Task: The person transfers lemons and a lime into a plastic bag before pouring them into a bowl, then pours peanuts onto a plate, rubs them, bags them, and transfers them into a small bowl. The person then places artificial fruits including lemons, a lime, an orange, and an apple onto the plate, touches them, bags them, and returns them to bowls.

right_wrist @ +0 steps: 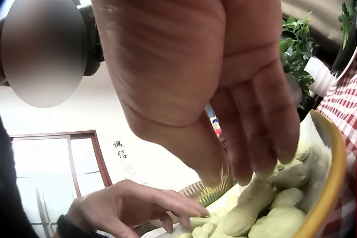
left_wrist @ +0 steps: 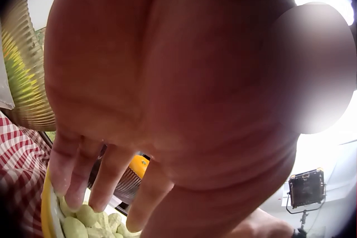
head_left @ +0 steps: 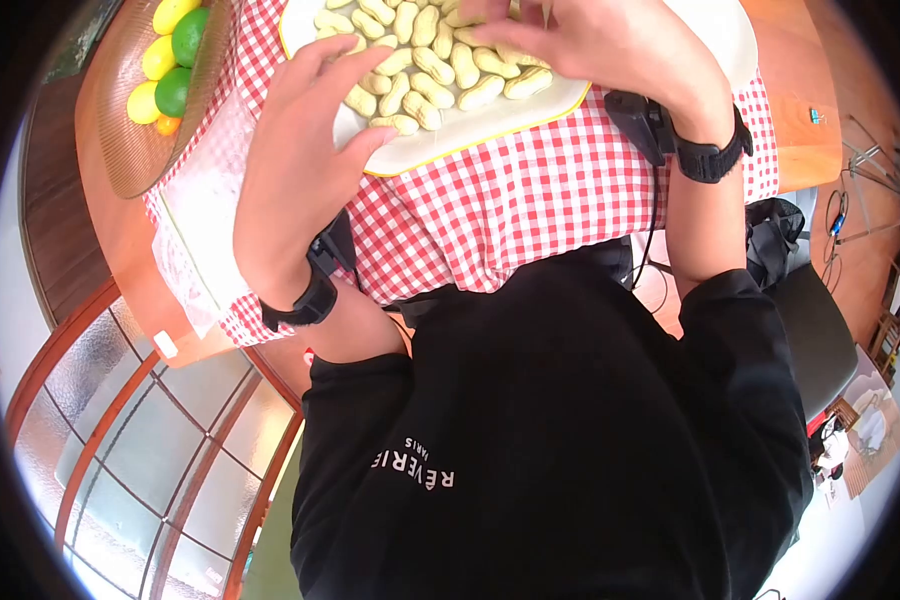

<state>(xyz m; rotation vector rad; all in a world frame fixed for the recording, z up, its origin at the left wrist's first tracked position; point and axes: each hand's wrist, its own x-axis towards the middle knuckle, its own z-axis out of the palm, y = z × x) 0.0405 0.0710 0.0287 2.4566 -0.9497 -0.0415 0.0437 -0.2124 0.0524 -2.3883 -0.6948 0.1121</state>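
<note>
A white dish with a yellow rim (head_left: 490, 132) holds a heap of peanuts in their shells (head_left: 433, 65). At the dish's left edge my left hand (head_left: 295, 160) reaches in, its fingers long and spread apart. In the left wrist view those fingers (left_wrist: 106, 179) point down, tips right at the peanuts (left_wrist: 86, 215). From the other side my right hand (head_left: 620, 50) hangs over the heap, its fingertips partly cut off by the head view's top edge. The right wrist view shows its fairly straight fingers (right_wrist: 262, 132) coming down onto the peanuts (right_wrist: 248, 207).
A ribbed, see-through tray (head_left: 115, 150) with lemons (head_left: 157, 57) and green fruits (head_left: 173, 92) stands at the table's left. Red-and-white checked cloth (head_left: 530, 200) lies under the dish. Clear plastic (head_left: 195, 220) covers its left part. A dark chair (head_left: 810, 320) is at the right.
</note>
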